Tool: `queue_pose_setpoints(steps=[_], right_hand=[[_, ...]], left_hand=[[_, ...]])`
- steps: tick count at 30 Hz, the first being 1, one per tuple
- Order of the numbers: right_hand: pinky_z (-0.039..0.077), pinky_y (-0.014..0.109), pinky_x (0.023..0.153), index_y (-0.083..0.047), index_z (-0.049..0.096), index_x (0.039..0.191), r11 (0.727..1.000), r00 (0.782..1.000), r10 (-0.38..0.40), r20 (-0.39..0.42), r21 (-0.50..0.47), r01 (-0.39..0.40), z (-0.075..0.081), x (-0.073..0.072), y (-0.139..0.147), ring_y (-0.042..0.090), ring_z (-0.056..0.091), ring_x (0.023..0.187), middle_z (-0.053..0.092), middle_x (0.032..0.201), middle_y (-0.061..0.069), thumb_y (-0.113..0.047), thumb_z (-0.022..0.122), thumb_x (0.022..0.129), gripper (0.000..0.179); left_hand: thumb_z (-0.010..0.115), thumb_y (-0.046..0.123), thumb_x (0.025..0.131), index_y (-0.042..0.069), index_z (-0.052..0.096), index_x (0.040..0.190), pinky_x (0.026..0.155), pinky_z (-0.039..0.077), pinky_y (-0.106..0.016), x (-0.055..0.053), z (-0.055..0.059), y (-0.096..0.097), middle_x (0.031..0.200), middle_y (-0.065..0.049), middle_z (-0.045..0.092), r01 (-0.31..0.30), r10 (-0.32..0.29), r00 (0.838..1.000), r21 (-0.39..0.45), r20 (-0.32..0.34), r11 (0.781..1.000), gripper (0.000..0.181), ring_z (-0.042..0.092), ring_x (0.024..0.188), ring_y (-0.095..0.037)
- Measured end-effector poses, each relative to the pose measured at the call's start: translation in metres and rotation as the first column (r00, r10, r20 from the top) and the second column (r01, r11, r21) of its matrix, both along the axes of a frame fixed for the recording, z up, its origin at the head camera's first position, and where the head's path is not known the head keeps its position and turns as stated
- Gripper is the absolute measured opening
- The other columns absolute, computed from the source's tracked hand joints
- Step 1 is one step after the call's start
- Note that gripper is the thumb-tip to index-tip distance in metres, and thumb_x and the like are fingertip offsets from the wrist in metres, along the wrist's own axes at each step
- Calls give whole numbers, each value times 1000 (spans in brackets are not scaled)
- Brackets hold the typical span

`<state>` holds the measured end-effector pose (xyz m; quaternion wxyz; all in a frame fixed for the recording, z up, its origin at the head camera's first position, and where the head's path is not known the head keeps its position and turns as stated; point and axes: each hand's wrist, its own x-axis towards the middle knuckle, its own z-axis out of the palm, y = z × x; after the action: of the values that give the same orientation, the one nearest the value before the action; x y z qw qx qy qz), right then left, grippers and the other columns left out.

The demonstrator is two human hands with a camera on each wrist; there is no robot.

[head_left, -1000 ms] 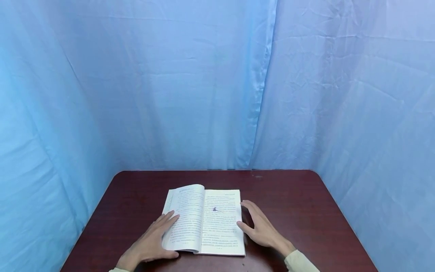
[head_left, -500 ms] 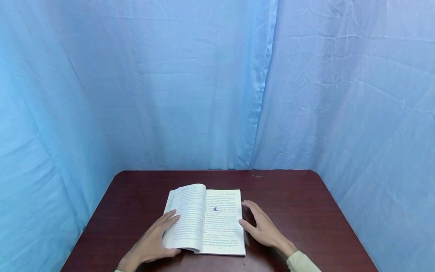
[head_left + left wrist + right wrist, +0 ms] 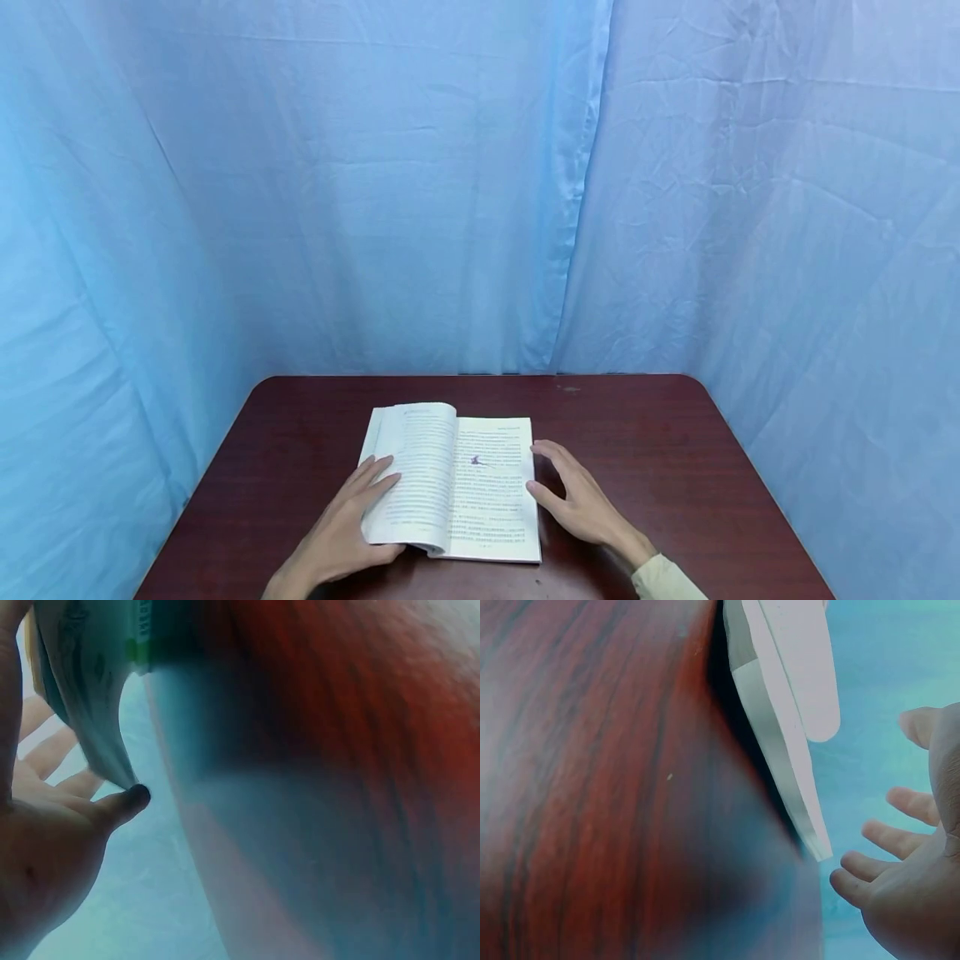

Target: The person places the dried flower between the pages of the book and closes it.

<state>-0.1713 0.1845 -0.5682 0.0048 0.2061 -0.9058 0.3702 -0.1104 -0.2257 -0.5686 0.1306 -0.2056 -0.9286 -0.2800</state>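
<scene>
An open book with printed pages lies on the dark red-brown table, a small purple mark on its right page. My left hand holds the book's left half, fingers over the pages and thumb at the lower edge. That half is raised and its pages bow near the spine. From the left wrist, the lifted part of the book sits between the thumb and the fingers. Beside the right edge is my right hand, fingers spread and relaxed. In the right wrist view it stands apart from the book's edge.
The table has rounded far corners and bare wood on both sides of the book. Blue curtains hang behind it and along both sides.
The left half of the book has risen a little, and my left hand has shifted slightly up and to the right with it. My right hand has hardly moved.
</scene>
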Motion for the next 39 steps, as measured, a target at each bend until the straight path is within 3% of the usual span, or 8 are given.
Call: queue_pose_setpoints(steps=[5,12,16,19,22,28,34,39], right_hand=[[51,61,127,-9,56,165,998,999,9,46,-69,-6,6,2,-9,34,56,160,57,171,11,-38,72,112,62],[53,61,125,-8,51,169,975,987,136,81,-187,-119,13,5,-35,42,53,160,55,173,18,-31,65,116,59],[54,59,125,-6,50,169,957,980,190,66,-237,-169,19,6,-48,44,54,159,55,172,19,-27,65,116,59],[54,56,126,-7,46,171,938,970,230,73,-284,-201,25,7,-57,46,54,159,52,175,18,-26,63,117,59],[53,56,127,-5,41,173,911,959,273,75,-340,-233,29,8,-63,49,52,159,46,178,20,-22,60,118,60],[51,57,128,1,38,173,883,954,293,57,-399,-247,33,8,-66,54,51,158,43,177,28,-15,57,119,59],[54,59,125,3,40,171,888,963,264,49,-402,-223,33,9,-60,56,53,155,46,175,30,-14,57,118,59],[55,59,123,4,38,171,885,966,253,48,-414,-212,35,11,-51,53,55,156,45,176,30,-13,58,117,60]], left_hand=[[109,44,67,11,71,152,120,55,-51,-1,6,2,172,-12,57,42,-42,997,-1,-62,999,99,45,160,-53],[100,48,83,14,72,152,121,52,-57,-1,17,12,174,-9,55,12,-12,994,-1,-104,1000,82,39,167,-47],[100,40,84,15,69,155,138,33,-32,-4,25,19,177,-15,50,32,-23,987,56,-161,998,82,24,177,-34],[99,38,85,14,66,159,135,9,-11,-7,31,24,181,-20,42,65,-43,982,115,-183,991,85,7,181,-19],[99,38,85,14,63,162,134,4,-9,-8,37,30,182,-24,37,84,-53,978,148,-203,985,89,1,180,-14],[99,36,83,16,56,168,136,15,-16,-8,47,40,187,-23,26,85,-48,980,192,-191,978,97,8,181,-22],[100,34,82,13,48,172,123,57,-51,-8,57,54,191,-18,15,112,-81,988,249,-131,962,107,39,170,-37],[96,36,88,8,36,177,125,56,-50,-8,54,67,190,-16,20,165,-149,986,290,-77,943,111,48,165,-40]])
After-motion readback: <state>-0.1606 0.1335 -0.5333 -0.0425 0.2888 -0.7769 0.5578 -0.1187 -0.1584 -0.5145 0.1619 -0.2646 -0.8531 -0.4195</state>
